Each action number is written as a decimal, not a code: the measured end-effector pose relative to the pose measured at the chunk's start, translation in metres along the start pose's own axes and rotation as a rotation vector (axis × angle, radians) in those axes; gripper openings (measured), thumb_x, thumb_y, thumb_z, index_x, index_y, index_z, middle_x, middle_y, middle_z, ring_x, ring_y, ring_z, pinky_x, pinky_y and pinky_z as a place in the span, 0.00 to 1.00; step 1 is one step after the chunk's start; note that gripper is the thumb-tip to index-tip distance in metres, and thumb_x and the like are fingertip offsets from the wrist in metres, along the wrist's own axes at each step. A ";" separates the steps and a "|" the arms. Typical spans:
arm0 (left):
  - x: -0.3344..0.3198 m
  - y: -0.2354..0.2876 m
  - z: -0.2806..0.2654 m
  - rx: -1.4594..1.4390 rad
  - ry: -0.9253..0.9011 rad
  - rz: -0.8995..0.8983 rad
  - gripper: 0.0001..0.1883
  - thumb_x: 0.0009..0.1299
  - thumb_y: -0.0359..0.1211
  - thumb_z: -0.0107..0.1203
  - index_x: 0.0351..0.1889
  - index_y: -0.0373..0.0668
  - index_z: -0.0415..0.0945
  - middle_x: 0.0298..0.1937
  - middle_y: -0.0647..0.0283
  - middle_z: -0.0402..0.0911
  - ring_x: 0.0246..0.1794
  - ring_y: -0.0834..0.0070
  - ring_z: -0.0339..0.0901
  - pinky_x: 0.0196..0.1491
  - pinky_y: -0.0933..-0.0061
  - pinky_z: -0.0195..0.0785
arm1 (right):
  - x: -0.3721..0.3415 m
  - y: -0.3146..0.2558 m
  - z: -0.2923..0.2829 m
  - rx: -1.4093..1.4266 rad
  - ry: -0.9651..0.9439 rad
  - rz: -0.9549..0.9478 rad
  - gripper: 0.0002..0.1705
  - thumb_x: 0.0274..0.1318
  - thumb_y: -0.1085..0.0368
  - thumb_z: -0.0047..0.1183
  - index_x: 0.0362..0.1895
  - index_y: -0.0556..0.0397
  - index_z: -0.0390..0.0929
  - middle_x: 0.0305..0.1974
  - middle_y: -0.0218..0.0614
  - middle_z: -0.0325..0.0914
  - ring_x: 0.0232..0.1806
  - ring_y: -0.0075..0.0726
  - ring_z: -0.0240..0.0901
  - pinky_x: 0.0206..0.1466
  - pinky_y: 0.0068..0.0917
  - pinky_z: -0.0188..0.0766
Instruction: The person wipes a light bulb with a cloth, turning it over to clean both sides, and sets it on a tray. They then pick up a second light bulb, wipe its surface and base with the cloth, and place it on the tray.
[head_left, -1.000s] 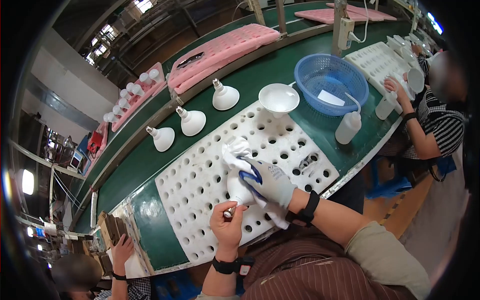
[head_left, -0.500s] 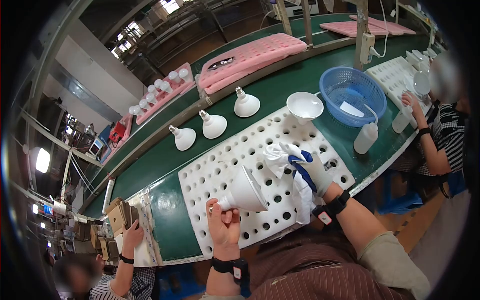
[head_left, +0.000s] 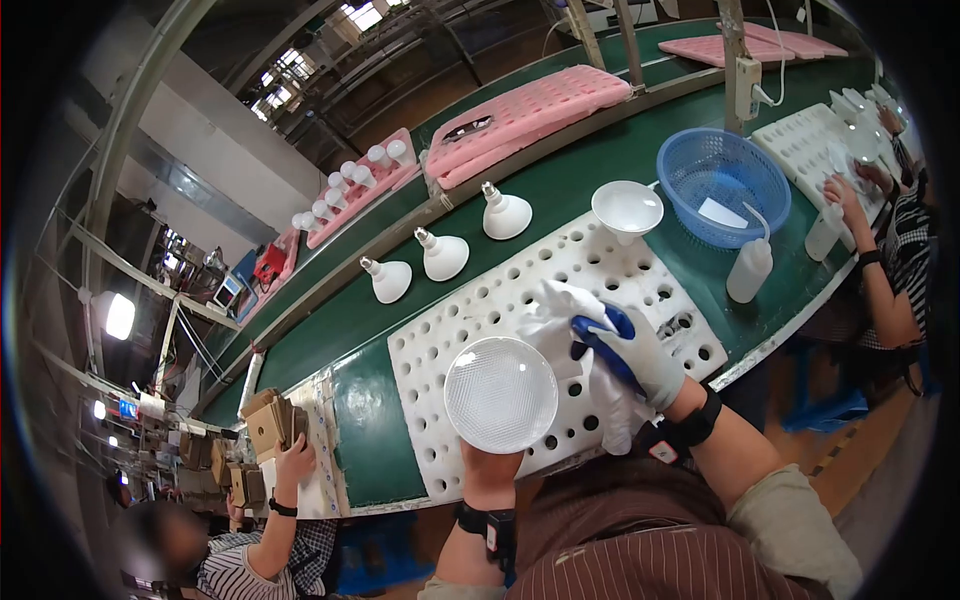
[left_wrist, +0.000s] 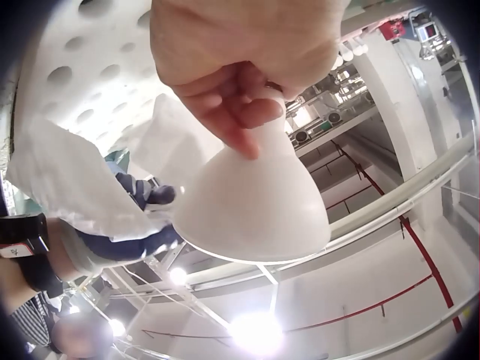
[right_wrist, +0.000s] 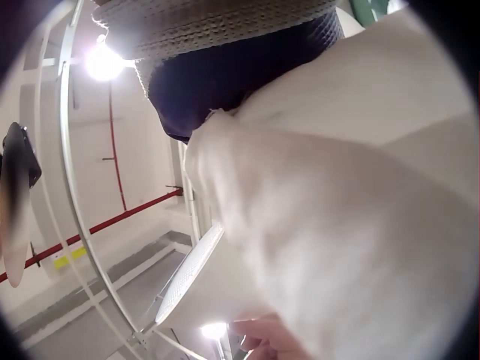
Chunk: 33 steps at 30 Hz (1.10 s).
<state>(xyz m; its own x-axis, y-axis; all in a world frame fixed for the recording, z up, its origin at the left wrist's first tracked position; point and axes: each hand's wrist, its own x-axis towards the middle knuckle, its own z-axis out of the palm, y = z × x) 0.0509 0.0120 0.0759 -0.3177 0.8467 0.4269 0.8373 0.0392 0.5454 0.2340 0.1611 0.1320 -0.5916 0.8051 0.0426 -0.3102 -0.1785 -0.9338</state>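
A white reflector light bulb [head_left: 500, 395] faces up toward the head camera, its textured round lens in full view. Behind it, mostly hidden in the head view, my bare left hand [left_wrist: 244, 45] grips the bulb by its narrow neck; the left wrist view shows fingertips curled on the white housing. My right hand [head_left: 640, 350] wears a white glove with blue on it. It holds a bunched white cloth [head_left: 608, 395], which hangs down just right of the bulb. Both hands are above the white foam tray [head_left: 430, 350] with rows of round holes.
Three similar bulbs [head_left: 445, 257] stand lens down on the green table [head_left: 365, 400]. Another bulb [head_left: 627, 208] sits lens up at the tray's far edge. A blue basket [head_left: 680, 205] and a squeeze bottle [head_left: 750, 270] stand to the right. Other people work on both sides.
The cloth has come away from the bulb as my hands moved apart. My left hand has then turned the bulb from sideways to lens up. The head view has also shifted.
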 end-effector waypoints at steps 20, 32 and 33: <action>0.015 -0.026 0.068 0.413 0.168 0.434 0.07 0.68 0.36 0.56 0.34 0.42 0.75 0.30 0.67 0.76 0.31 0.75 0.73 0.35 0.74 0.69 | 0.007 0.058 -0.084 -0.586 0.432 -0.093 0.15 0.58 0.63 0.55 0.44 0.63 0.79 0.36 0.41 0.83 0.35 0.29 0.76 0.41 0.29 0.72; 0.032 -0.019 0.059 0.648 0.151 0.414 0.05 0.65 0.30 0.60 0.32 0.39 0.76 0.30 0.67 0.77 0.28 0.77 0.74 0.32 0.78 0.74 | -0.003 0.069 -0.089 -0.609 0.388 -0.061 0.23 0.59 0.58 0.58 0.51 0.64 0.76 0.44 0.46 0.82 0.45 0.36 0.78 0.52 0.29 0.72; 0.033 -0.017 0.058 0.610 0.157 0.424 0.05 0.66 0.30 0.59 0.33 0.39 0.77 0.31 0.66 0.79 0.30 0.76 0.76 0.33 0.77 0.75 | -0.004 0.068 -0.087 -0.595 0.396 -0.081 0.24 0.59 0.58 0.58 0.51 0.64 0.76 0.44 0.47 0.81 0.45 0.37 0.78 0.52 0.30 0.72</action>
<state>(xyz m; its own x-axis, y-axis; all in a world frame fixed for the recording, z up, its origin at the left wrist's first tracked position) 0.0521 0.0697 0.0393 0.0650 0.7706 0.6339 0.9850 0.0522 -0.1644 0.2799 0.1954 0.0374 -0.2348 0.9675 0.0933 0.1831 0.1383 -0.9733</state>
